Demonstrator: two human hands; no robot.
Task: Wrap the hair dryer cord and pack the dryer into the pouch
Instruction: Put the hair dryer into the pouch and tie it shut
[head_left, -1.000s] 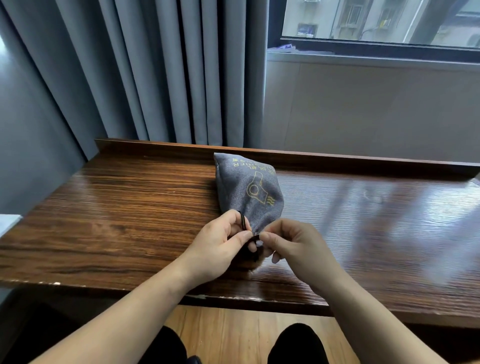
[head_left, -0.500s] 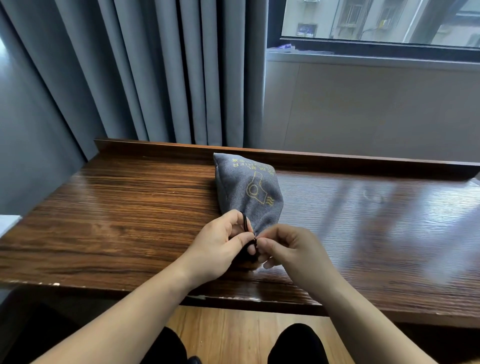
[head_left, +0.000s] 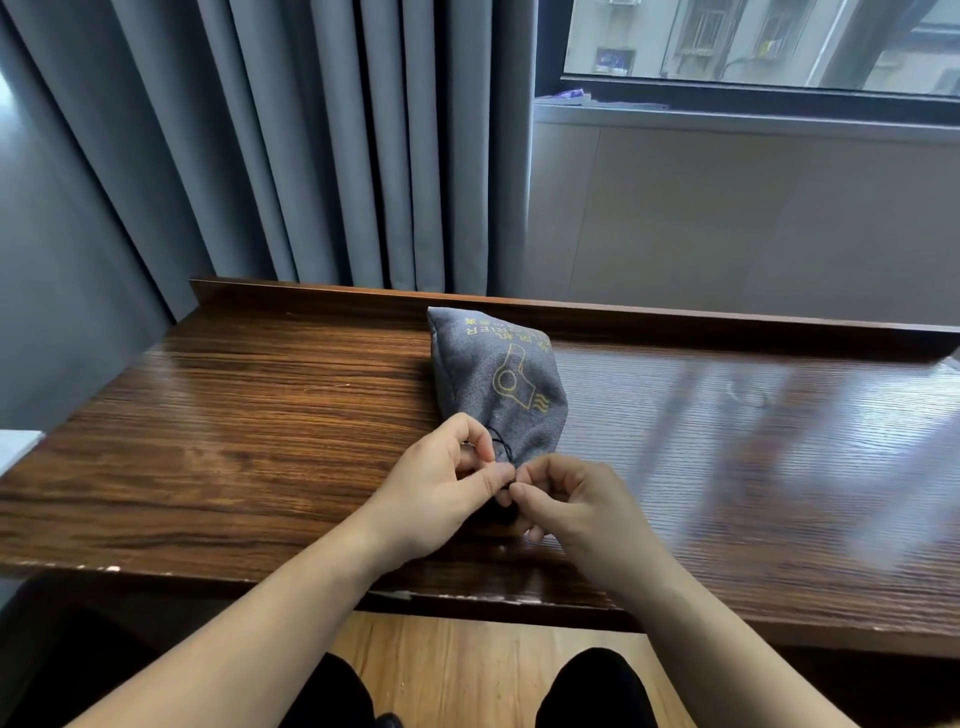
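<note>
I see the grey pouch (head_left: 496, 379) lying on the wooden tabletop (head_left: 260, 426), bulging, its yellow dryer drawing facing up and its gathered neck pointing toward me. Both hands meet at that neck, at the pouch's 6 o'clock end. My left hand (head_left: 441, 488) sits at about 7 o'clock of the pouch, thumb and forefinger pressed together on the thin black drawstring (head_left: 503, 448), which loops up over the cloth just beside the knuckles. My right hand (head_left: 566, 504) sits at about 5 o'clock, fingers curled in, thumb and fingertip pinching the same drawstring where the two hands touch. The dryer itself is hidden; I cannot tell how it lies inside. Grey curtains (head_left: 311, 145) hang at 12 o'clock, behind the tabletop.
</note>
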